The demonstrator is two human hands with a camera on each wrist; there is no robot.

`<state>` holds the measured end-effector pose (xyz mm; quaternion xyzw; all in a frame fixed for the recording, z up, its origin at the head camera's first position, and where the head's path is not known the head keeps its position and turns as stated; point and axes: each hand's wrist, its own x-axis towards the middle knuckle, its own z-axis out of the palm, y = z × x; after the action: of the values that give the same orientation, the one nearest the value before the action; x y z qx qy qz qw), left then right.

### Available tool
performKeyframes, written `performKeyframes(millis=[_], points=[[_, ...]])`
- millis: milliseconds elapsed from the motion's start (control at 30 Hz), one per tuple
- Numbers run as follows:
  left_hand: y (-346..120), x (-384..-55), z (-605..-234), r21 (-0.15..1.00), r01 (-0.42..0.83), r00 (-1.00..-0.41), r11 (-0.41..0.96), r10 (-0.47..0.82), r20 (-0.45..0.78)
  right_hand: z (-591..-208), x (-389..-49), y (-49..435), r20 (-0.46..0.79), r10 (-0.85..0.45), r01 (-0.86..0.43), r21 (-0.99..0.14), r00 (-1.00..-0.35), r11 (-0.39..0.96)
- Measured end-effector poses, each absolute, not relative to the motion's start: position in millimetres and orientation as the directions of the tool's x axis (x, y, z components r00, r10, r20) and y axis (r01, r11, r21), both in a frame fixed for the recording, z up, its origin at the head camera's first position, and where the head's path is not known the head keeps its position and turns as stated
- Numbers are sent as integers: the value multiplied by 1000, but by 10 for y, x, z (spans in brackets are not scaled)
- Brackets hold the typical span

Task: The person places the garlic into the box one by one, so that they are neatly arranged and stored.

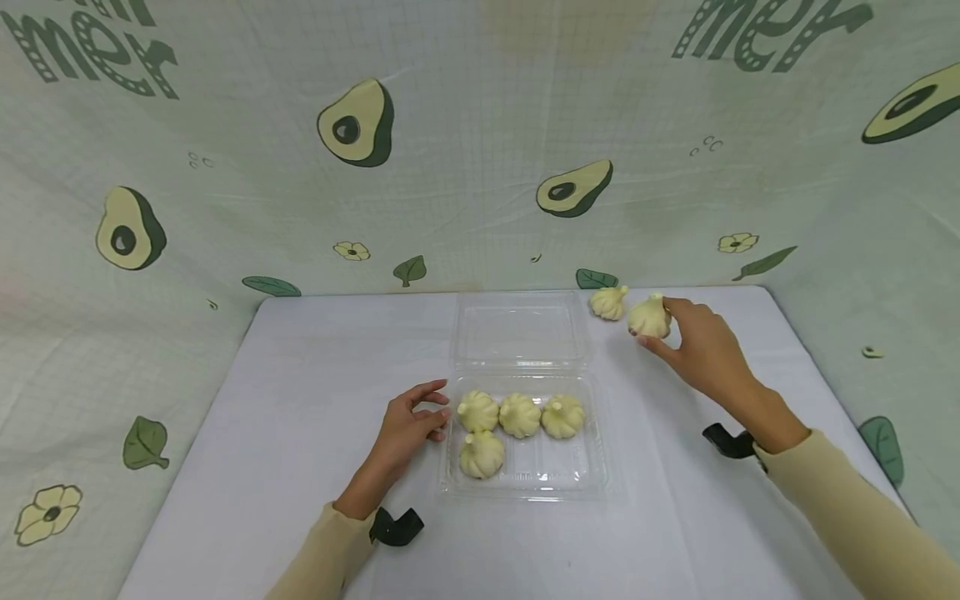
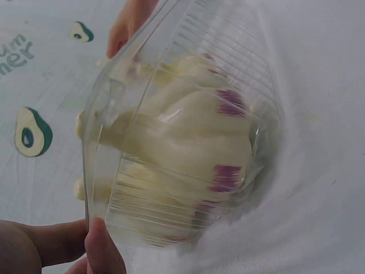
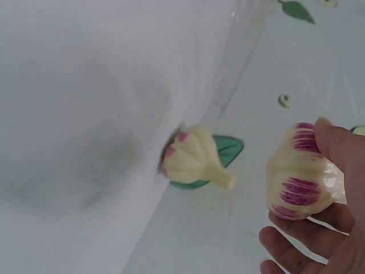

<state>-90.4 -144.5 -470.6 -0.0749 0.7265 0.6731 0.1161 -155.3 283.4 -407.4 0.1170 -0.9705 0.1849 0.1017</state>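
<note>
My right hand (image 1: pixel 703 346) grips a garlic bulb (image 1: pixel 648 318) between thumb and fingers at the back right; in the right wrist view this bulb (image 3: pixel 299 171) shows purple streaks and appears lifted. Another garlic bulb (image 1: pixel 608 303) lies just left of it, by the table's back edge. A clear plastic clamshell container (image 1: pixel 551 479) stands in the middle, its lid (image 1: pixel 521 329) folded back. Inside are three bulbs in the rear row and one garlic bulb (image 1: pixel 482 455) at front left. My left hand (image 1: pixel 408 429) pinches the container's left rim (image 2: pixel 86 171) between thumb and finger.
A white cloth covers the table (image 1: pixel 315 375). Behind it and at the sides hangs a fabric curtain (image 1: pixel 465 125) printed with avocados, leaves and flowers. Black straps (image 1: pixel 397 527) sit on both wrists.
</note>
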Motion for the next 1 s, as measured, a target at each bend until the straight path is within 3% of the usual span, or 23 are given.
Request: performKeyframes(millis=[500, 1000], points=[[-1440, -900, -4728, 963, -255, -964, 85, 49, -260, -3962, -898, 2158, 264, -463, -531, -348, -846, 773], [-1441, -910, -4725, 960, -266, -961, 83, 51, -271, -4203, -617, 1818, 263, -658, -707, -319, -706, 631]])
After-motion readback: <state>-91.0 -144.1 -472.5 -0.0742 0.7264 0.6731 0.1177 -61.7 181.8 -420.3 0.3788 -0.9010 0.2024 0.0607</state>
